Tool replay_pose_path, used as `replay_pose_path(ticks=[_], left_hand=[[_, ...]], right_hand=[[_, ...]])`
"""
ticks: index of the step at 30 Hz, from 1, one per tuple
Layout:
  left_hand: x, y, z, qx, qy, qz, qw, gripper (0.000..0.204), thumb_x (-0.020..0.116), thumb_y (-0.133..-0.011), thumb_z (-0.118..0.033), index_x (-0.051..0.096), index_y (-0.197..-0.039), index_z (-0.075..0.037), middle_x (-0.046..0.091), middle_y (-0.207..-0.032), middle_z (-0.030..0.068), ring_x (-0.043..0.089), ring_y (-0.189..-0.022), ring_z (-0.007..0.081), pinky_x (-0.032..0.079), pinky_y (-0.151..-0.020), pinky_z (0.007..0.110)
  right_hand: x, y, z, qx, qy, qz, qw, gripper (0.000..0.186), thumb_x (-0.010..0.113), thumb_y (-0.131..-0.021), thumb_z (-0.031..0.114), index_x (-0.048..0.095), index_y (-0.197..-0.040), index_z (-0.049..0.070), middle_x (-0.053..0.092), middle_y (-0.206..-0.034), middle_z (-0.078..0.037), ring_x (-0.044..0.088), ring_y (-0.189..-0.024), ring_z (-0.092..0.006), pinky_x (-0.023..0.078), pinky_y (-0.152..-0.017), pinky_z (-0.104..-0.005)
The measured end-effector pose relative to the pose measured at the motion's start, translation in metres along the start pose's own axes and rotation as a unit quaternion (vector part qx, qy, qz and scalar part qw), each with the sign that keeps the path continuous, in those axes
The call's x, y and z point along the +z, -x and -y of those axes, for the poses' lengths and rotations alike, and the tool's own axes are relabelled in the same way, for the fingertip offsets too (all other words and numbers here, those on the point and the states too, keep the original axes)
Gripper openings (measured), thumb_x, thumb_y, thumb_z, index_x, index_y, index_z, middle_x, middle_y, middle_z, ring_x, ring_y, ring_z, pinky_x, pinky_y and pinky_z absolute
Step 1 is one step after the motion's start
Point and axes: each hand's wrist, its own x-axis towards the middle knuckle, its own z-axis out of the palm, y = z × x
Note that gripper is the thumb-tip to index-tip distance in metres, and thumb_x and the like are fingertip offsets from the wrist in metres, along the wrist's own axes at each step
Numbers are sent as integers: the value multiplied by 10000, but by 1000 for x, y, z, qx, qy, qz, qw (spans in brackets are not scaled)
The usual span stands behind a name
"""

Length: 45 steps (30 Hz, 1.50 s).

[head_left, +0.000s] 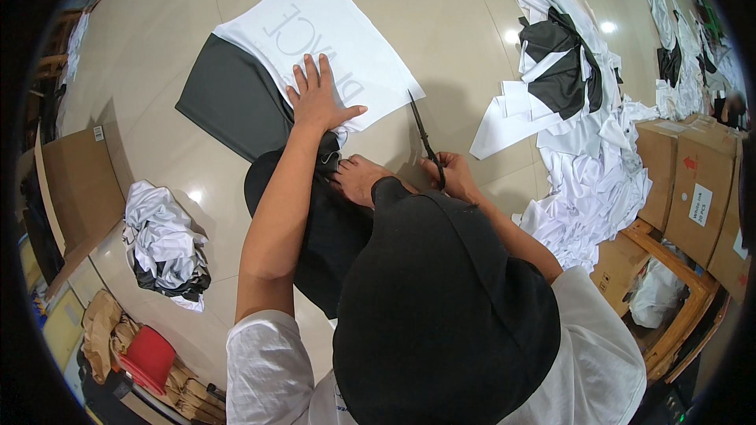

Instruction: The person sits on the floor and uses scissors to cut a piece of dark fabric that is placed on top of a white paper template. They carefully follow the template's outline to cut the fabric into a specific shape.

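A white sheet of fabric (pixel 370 47) with faint printed lettering lies on the floor, partly over a dark grey fabric (pixel 224 98). My left hand (pixel 319 102) is spread flat on the white sheet. My right hand (pixel 449 171) is closed on the handles of black scissors (pixel 425 138), whose tips reach the sheet's right edge near its corner. Whether the blades touch the cloth is hard to tell. My bare foot (pixel 358 181) shows below the sheet, between my hands, beside my black-clad legs (pixel 441 283).
A long heap of white and black fabric (pixel 583 173) lies at right beside cardboard boxes (pixel 657 169) and a wooden rack (pixel 681 315). At left are a crumpled cloth pile (pixel 161 228), an open carton (pixel 75 189) and a red object (pixel 146 358). More cloth strips (pixel 673 63) lie far right.
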Motion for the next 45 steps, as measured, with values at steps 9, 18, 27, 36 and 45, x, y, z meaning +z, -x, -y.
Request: replay_pose_path(ticks=[9,18,27,36,45], left_hand=[[3,-1,1,3,3,-6,1000,1555,900,-644,-730,3,-1742,-93,-42,-1799,257,-45,-1650,497,104,-1278,712],[5,-2,4,12,-4,-14,1000,1560,880,-647,-764,2,-1738,-77,-34,-1788,289,-23,-1643,519,131,-1260,737],[3,-1,1,3,6,-11,1000,1568,904,-627,-750,18,-1743,-97,-23,-1800,256,-37,-1655,484,108,-1279,713],[5,-2,4,11,-3,-10,1000,1566,880,-637,-773,2,-1741,-93,-34,-1792,279,-23,-1645,514,122,-1263,735],[5,-2,4,11,1,-13,1000,1567,887,-629,-766,14,-1739,-87,-29,-1789,286,-17,-1642,523,120,-1264,736]], right_hand=[[-2,-6,-8,7,-12,-3,1000,343,833,-900,318,649,-786,53,612,-621,-31,547,-501,-114,434,-465,-283],[-1,-18,-7,7,-10,1,1000,378,816,-897,375,668,-795,42,597,-621,-19,544,-525,-117,429,-489,-288],[2,-31,-6,-7,-17,1,1000,380,821,-904,375,675,-802,39,608,-620,-25,552,-512,-121,422,-473,-287],[1,-27,-7,-14,-23,11,1000,338,827,-902,319,660,-794,46,607,-624,-20,555,-518,-112,432,-466,-281],[2,-26,-5,-3,-25,-1,1000,351,819,-903,329,647,-780,49,598,-615,-26,547,-506,-117,418,-459,-289]])
